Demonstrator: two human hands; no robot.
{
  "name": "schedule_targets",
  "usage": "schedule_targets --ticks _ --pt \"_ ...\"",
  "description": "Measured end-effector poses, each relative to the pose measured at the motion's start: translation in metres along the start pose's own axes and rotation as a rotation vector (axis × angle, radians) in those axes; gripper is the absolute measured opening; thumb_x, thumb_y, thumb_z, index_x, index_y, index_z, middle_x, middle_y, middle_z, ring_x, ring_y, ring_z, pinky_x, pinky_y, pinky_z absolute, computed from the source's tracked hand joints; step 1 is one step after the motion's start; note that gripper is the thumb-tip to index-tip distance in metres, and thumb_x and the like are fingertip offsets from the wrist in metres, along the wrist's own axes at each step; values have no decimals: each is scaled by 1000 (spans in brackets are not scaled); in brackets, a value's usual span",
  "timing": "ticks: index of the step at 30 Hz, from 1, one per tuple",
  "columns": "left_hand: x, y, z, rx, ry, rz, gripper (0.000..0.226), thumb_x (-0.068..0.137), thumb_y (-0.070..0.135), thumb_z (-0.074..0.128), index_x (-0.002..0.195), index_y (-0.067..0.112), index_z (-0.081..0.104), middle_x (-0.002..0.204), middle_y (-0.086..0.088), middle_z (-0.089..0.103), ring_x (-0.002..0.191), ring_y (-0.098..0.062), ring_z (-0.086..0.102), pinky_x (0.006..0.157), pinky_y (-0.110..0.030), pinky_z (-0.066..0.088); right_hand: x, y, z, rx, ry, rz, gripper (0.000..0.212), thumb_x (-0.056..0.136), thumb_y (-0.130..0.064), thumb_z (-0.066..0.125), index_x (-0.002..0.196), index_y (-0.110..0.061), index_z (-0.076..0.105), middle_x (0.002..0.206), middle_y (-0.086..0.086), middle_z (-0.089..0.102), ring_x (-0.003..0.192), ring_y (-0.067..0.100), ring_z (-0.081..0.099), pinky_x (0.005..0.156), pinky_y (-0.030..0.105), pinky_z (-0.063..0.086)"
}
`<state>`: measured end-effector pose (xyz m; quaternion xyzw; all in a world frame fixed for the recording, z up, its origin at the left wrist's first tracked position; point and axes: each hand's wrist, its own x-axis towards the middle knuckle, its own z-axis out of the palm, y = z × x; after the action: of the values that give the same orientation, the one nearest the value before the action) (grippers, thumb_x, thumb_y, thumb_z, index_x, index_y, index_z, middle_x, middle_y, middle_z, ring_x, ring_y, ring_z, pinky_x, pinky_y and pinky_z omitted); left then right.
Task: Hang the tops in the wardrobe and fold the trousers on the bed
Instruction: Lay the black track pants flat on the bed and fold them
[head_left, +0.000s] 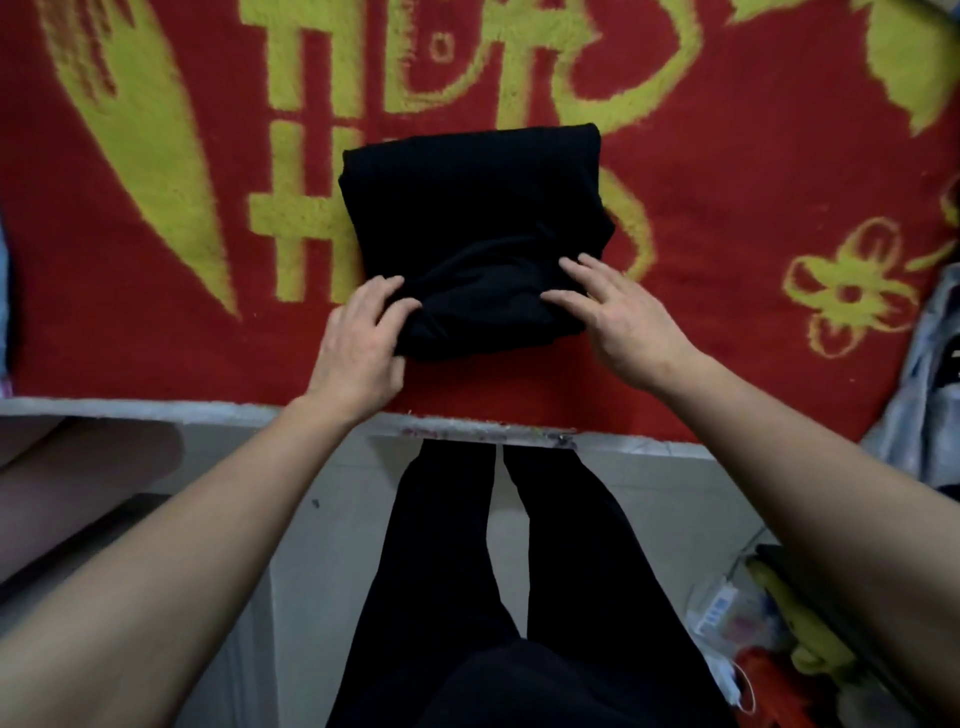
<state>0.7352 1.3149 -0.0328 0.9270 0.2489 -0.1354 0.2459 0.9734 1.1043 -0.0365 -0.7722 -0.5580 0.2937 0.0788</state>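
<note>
1. The black trousers (472, 234) lie folded into a thick rectangle on the bed (130, 408), on top of a red blanket (727, 208) with yellow-green lettering and flowers
2. The bundle sits at the middle of the view, with its smooth far edge toward 12 o'clock and its rumpled near edge toward 6 o'clock, near the bed's front edge
3. The left hand (358, 343) is at the bundle's 7 o'clock corner; its fingers curl over the bunched fabric and seem to grip it, though how far they close under the fold is hard to see
4. The right hand (623, 317) is at the 5 o'clock corner, fingers straight and spread apart, their tips resting flat on the cloth and clasping nothing
5. At 3 o'clock a pale grey-blue garment (924, 364) lies at the blanket's edge, well apart from the trousers
6. At 6 o'clock the person's legs (441, 545), clad in black, stand on a pale floor (322, 545) against the bed
7. At 5 o'clock a heap of packets (769, 649) with yellow and red items lies on the floor
</note>
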Motion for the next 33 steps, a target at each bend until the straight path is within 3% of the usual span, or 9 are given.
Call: schedule_targets --ticks 2,5,7,11,13,16,21,28,33 --pt "-3 1 1 9 -18 4 53 71 3 58 124 8 58 142 -13 48 135 -35 40 100 -51 38 -6 1 2 19 17 18 66 70 6 53 131 -14 63 147 21 48 137 42 44 104 54 46" --pt "11 9 -14 27 208 -2 33 77 15 50 106 9 65 128 -13 57 124 -33 48 102 -48 32 -1 -2 -4 26 294 33 43 84 -5 47 118 -13 70 137 19 56 128 40 51 101 51 46" --pt "28 20 -23 44 331 -18 31 88 19 49 114 10 63 135 -14 52 130 -31 43 106 -47 28 10 -10 -6 29 405 51 36 98 -17 50 130 -12 63 146 21 47 136 39 44 109 49 39" --pt "64 33 -16 220 160 -66 58 104 46 27 155 20 20 163 -15 8 151 -30 6 118 -56 11 37 -20 5 -134 188 176 81 98 -66 36 159 -16 18 164 24 7 152 39 8 122 52 14" --pt "74 26 2 305 -4 -133 69 100 61 14 157 27 -7 163 -15 -12 151 -29 -10 118 -61 1 46 -17 20 -259 29 217 98 89 -81 28 160 -21 -1 164 24 -5 152 40 -4 122 55 6" --pt "84 12 26 282 -126 -205 75 94 71 6 153 31 -20 160 -11 -27 148 -27 -24 117 -62 -2 55 -10 37 -316 -73 250 104 80 -88 18 156 -26 -16 164 20 -15 151 39 -12 122 56 0" --pt "92 8 23 219 -179 -186 76 94 71 8 153 32 -19 159 -12 -29 147 -28 -26 118 -61 -4 61 -9 34 -284 -114 268 107 76 -90 16 156 -27 -17 164 18 -17 151 38 -14 121 58 -2" --pt "49 26 12 -20 130 -202 73 100 60 32 158 22 7 162 -21 -7 151 -33 -4 121 -52 6 36 -27 20 118 164 335 105 84 -71 56 160 -17 9 163 23 -8 151 41 -7 121 56 5" --pt "2 25 24 89 169 72 72 90 38 55 152 9 30 159 -23 16 149 -35 13 119 -55 16 5 -38 36 -49 289 -8 69 93 -31 59 152 -4 34 159 27 21 148 43 20 117 54 27"
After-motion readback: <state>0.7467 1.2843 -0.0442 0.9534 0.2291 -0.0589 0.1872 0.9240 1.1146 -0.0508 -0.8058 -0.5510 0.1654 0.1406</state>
